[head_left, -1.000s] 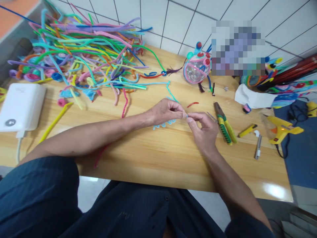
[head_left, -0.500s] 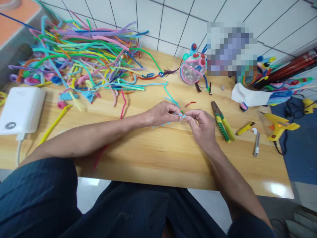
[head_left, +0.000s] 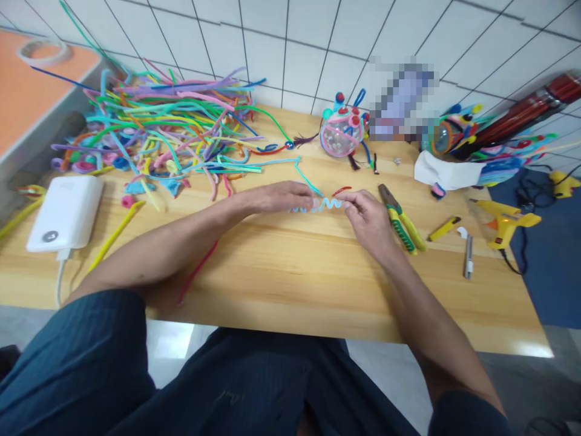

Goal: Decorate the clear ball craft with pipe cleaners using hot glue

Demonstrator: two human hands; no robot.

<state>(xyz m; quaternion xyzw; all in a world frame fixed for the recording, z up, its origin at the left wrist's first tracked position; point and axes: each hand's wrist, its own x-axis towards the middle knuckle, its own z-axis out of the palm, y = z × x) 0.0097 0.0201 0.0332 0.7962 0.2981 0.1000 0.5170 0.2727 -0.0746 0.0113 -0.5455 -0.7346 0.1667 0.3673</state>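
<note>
A light blue pipe cleaner, bent into a wavy zigzag, lies across the middle of the table between my two hands. My left hand rests palm down over its left part, fingers stretched out flat; some waves show below the fingertips. At the right end, my right hand pinches the pipe cleaner between thumb and forefinger. Just beyond the fingers are a short red piece and a bent turquoise pipe cleaner. Pliers with green and yellow handles lie to the right of my right hand.
A heap of coloured pipe cleaners covers the back left, near a white power bank. Behind my hands stands a decorated clear ball. To the right are a yellow cutter, a grey cutter and a yellow glue gun.
My left hand has gone from a pinch to lying flat over the pipe cleaner. My right hand has kept its pinch, and the zigzag now shows stretched between the hands. The view has shifted slightly.
</note>
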